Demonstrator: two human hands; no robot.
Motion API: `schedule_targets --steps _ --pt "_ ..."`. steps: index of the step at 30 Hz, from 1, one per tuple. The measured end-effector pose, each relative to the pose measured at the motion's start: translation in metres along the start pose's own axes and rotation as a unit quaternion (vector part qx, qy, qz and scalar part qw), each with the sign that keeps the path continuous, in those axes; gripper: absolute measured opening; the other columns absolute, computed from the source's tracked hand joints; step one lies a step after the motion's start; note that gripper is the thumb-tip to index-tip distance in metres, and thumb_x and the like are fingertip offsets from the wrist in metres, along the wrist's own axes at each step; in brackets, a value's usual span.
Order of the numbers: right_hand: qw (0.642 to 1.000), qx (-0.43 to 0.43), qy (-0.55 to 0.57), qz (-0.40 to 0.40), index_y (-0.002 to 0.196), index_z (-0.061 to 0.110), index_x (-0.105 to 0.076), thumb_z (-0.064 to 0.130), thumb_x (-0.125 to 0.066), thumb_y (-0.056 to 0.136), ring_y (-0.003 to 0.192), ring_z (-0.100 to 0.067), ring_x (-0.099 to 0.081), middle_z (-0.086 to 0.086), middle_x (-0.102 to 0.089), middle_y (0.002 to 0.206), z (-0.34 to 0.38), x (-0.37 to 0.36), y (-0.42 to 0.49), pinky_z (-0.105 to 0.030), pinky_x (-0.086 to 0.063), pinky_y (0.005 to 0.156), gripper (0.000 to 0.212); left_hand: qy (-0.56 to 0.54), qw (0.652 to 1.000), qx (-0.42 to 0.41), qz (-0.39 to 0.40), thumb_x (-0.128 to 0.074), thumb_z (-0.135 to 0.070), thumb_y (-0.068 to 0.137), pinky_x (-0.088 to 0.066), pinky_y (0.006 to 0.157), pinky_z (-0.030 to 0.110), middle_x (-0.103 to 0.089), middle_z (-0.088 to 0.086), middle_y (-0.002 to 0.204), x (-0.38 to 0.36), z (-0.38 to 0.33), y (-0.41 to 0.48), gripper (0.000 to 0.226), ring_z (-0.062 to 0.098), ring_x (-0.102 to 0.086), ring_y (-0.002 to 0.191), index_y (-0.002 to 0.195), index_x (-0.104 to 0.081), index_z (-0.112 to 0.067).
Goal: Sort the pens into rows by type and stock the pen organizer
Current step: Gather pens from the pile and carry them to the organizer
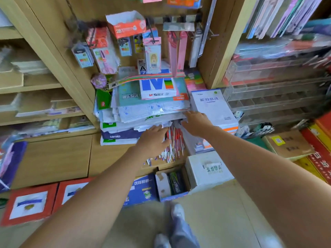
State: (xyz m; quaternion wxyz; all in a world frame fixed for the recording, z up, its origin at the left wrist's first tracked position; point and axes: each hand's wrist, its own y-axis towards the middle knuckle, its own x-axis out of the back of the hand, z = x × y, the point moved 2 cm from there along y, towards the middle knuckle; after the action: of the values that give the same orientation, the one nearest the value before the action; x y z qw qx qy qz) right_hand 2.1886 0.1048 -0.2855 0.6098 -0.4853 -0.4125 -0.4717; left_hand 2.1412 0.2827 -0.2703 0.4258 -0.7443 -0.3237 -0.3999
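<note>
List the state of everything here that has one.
Red and white pens: loose mixed heap, unsorted.
Clear acrylic pen organizer: lower compartments look empty; blurred.
Left hand: open, fingers on the pens.
Right hand: open, fingers spread, holding nothing.
Orange-and-white cardboard box: top open.

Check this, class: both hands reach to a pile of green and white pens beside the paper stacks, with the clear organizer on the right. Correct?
Not quite: the head view shows the pens red and white, not green. The left hand and right hand do reach to them beside the paper stacks, with the clear organizer on the right.
</note>
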Motion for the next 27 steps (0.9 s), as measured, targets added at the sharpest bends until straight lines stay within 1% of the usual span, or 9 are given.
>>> schedule_targets --steps 6,11,13,15,16,19,21,24,27 --pt "0.999 0.021 -0.005 0.028 0.134 0.012 -0.045 0.032 -0.04 0.098 0.123 -0.032 -0.049 -0.012 -0.05 0.139 -0.011 -0.025 0.069 -0.04 -0.038 0.1 0.041 -0.015 0.999 0.025 0.013 -0.034 -0.037 0.102 -0.016 0.116 0.038 -0.012 0.008 0.16 -0.003 0.027 0.064 0.057 0.025 -0.012 0.147 0.153 -0.015 -0.017" --pt "0.998 0.028 0.008 0.063 0.135 0.011 -0.044 0.03 -0.036 0.099 0.124 -0.029 -0.048 -0.011 -0.05 0.138 -0.022 -0.059 0.116 -0.04 -0.035 0.104 0.041 -0.032 0.999 0.038 0.011 -0.037 -0.034 0.102 -0.024 0.113 0.038 -0.021 0.006 0.158 -0.02 0.05 0.11 0.055 0.022 -0.02 0.145 0.152 -0.022 -0.016" --pt "0.997 0.025 0.013 0.076 0.133 0.013 -0.046 0.027 -0.035 0.099 0.12 -0.028 -0.052 -0.01 -0.053 0.134 -0.026 -0.08 0.131 -0.04 -0.038 0.101 0.039 -0.043 0.998 0.047 0.008 -0.039 -0.033 0.101 -0.027 0.112 0.038 -0.026 0.005 0.156 -0.033 0.062 0.126 0.054 0.022 -0.024 0.143 0.15 -0.025 -0.017" --pt "0.996 0.026 0.015 0.088 0.125 0.014 -0.049 0.026 -0.035 0.098 0.11 -0.028 -0.056 -0.01 -0.059 0.125 -0.03 -0.104 0.141 -0.04 -0.043 0.095 0.033 -0.054 0.997 0.057 0.015 -0.04 -0.032 0.1 -0.03 0.112 0.039 -0.03 0.004 0.155 -0.051 0.075 0.141 0.053 0.022 -0.027 0.142 0.149 -0.028 -0.018" --pt "0.995 0.026 0.019 0.097 0.125 0.014 -0.049 0.026 -0.036 0.098 0.108 -0.028 -0.057 -0.01 -0.06 0.123 -0.032 -0.117 0.145 -0.04 -0.044 0.094 0.032 -0.06 0.996 0.06 0.023 -0.041 -0.032 0.1 -0.03 0.112 0.039 -0.03 0.004 0.154 -0.06 0.082 0.148 0.052 0.022 -0.027 0.142 0.149 -0.029 -0.018" --pt "0.992 0.016 0.028 0.124 0.137 0.015 -0.043 0.026 -0.038 0.099 0.11 -0.032 -0.058 -0.011 -0.059 0.125 -0.037 -0.156 0.154 -0.042 -0.047 0.093 0.04 -0.08 0.994 0.06 0.046 -0.041 -0.031 0.1 -0.028 0.114 0.039 -0.031 0.005 0.154 -0.092 0.104 0.171 0.052 0.022 -0.026 0.143 0.149 -0.029 -0.016" --pt "0.989 0.005 0.031 0.146 0.14 0.015 -0.04 0.025 -0.037 0.099 0.107 -0.033 -0.059 -0.012 -0.059 0.124 -0.042 -0.185 0.161 -0.04 -0.048 0.089 0.042 -0.088 0.992 0.063 0.061 -0.041 -0.03 0.101 -0.026 0.115 0.038 -0.029 0.006 0.155 -0.114 0.118 0.188 0.052 0.022 -0.025 0.143 0.149 -0.028 -0.016" --pt "0.985 -0.02 0.055 0.16 0.13 0.014 -0.05 0.022 -0.037 0.099 0.102 -0.03 -0.06 -0.011 -0.061 0.121 -0.051 -0.23 0.174 -0.037 -0.05 0.084 0.035 -0.091 0.99 0.062 0.083 -0.041 -0.029 0.101 -0.025 0.116 0.038 -0.026 0.006 0.156 -0.151 0.14 0.214 0.052 0.022 -0.023 0.144 0.149 -0.027 -0.015" --pt "0.985 -0.04 0.072 0.153 0.126 0.014 -0.053 0.022 -0.039 0.099 0.09 -0.027 -0.063 -0.009 -0.064 0.109 -0.059 -0.27 0.186 -0.039 -0.054 0.079 0.031 -0.097 0.988 0.059 0.104 -0.04 -0.028 0.101 -0.022 0.117 0.037 -0.02 0.006 0.158 -0.19 0.158 0.241 0.053 0.022 -0.021 0.145 0.151 -0.024 -0.017"
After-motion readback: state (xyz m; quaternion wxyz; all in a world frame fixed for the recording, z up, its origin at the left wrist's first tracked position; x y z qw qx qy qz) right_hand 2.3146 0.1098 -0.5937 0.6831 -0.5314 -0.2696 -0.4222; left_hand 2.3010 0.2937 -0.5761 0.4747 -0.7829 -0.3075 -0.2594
